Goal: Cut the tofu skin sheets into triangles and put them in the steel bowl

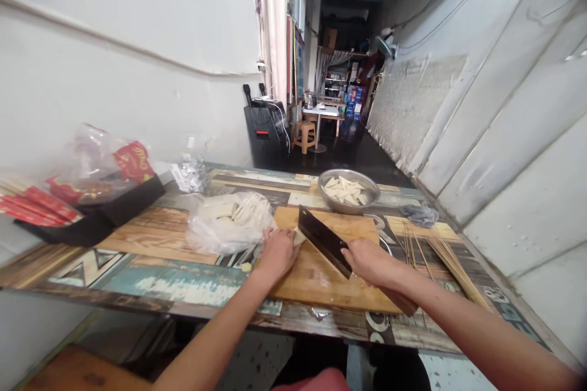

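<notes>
My right hand [373, 261] is closed round the handle of a dark cleaver [323, 239], whose blade rests edge-down on the wooden cutting board [321, 284]. My left hand [277, 252] lies with curled fingers on a pale piece of food [299, 236] at the board's left edge, right beside the blade. A clear plastic bag [229, 220] of pale strips lies just left of that hand. Behind the board stands a metal bowl [367, 201] holding cut pale wedges.
Bamboo skewers [447, 259] lie fanned out at the right of the board, near a crumpled grey cloth [419, 215]. A black tray [92, 220] with red packets and plastic sits at the left. A corridor with a stool [305, 134] runs behind the table.
</notes>
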A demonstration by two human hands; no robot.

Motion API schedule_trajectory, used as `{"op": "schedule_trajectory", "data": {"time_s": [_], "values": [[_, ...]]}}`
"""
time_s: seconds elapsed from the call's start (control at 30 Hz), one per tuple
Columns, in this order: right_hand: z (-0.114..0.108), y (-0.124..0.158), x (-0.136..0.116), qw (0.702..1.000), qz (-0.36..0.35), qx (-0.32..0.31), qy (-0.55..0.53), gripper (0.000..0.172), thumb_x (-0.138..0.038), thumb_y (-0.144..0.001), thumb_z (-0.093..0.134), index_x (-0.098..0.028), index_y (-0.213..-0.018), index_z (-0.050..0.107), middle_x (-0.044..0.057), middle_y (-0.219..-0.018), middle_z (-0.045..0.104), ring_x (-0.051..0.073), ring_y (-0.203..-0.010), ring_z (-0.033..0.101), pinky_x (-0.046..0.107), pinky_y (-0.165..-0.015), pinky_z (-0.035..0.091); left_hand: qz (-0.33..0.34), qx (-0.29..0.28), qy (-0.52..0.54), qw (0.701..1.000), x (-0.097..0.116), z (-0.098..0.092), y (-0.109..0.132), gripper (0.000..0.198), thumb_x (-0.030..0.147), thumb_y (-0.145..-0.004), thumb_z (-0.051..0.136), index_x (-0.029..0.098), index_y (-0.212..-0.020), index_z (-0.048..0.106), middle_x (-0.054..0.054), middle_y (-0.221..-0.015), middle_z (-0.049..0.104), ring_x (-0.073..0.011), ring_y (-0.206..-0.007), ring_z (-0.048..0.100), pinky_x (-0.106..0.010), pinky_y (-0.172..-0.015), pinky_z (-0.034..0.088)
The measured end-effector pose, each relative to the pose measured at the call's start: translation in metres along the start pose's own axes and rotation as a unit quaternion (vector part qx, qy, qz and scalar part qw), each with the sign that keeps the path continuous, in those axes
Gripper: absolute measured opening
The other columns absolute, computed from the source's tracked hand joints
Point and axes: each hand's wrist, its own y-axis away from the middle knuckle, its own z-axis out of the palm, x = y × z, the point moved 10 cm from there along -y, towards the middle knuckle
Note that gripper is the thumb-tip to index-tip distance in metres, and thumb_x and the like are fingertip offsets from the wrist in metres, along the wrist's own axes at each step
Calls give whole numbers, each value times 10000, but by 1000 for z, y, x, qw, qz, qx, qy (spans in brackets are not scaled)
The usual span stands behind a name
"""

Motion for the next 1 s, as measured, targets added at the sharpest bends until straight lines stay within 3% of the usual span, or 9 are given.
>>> {"op": "schedule_trajectory", "data": {"time_s": [0.1,0.27,0.33,0.47,0.7,0.9,1.0], "values": [[1,-10,-7,1000,2,-25,-8,459,-278,-910,279,-108,-688,643,83,-452,586,168,-491,605,236,-561,431,4,3,-4,1000,-1,0,-3,240,288,-814,462,169,-967,604,-119,-962,622,-273,-958,525,-483,-962,236],[-1,-21,-13,999,17,-25,-21,420,-291,-912,292,-95,-804,648,77,-482,605,159,-414,576,235,-482,407,43,-11,-11,999,13,-4,1,231,289,-785,507,171,-953,612,-108,-883,637,-279,-913,550,-522,-951,250],[-5,-13,-7,1000,20,-1,-15,420,-287,-910,293,-94,-784,644,115,-564,639,197,-530,629,256,-537,423,103,-23,15,994,32,-4,11,233,311,-802,511,189,-974,610,-84,-890,641,-266,-910,556,-524,-961,262],[-11,26,13,998,29,59,3,383,-282,-914,288,-98,-859,619,181,-851,671,267,-817,640,299,-667,417,254,-32,91,962,78,4,44,280,286,-894,403,211,-1101,576,-77,-1131,583,-212,-1062,509,-387,-959,370],[4,85,18,999,27,17,-2,358,-288,-928,270,-150,-796,573,121,-737,658,218,-669,625,281,-560,339,229,91,91,965,81,19,73,292,191,-914,362,126,-1080,593,-124,-1162,564,-219,-1148,457,-362,-986,411],[10,93,12,999,31,-10,-13,317,-256,-930,273,-151,-840,558,94,-705,651,187,-618,621,271,-517,302,247,178,100,947,85,8,85,252,148,-896,406,116,-1071,585,-116,-1104,594,-219,-1089,496,-369,-925,472],[9,94,10,1000,26,-7,6,327,-236,-932,268,-145,-826,563,92,-695,650,184,-613,622,268,-513,300,258,195,105,940,85,4,86,235,133,-886,425,103,-1054,587,-118,-1090,595,-228,-1076,500,-378,-903,485]]}}
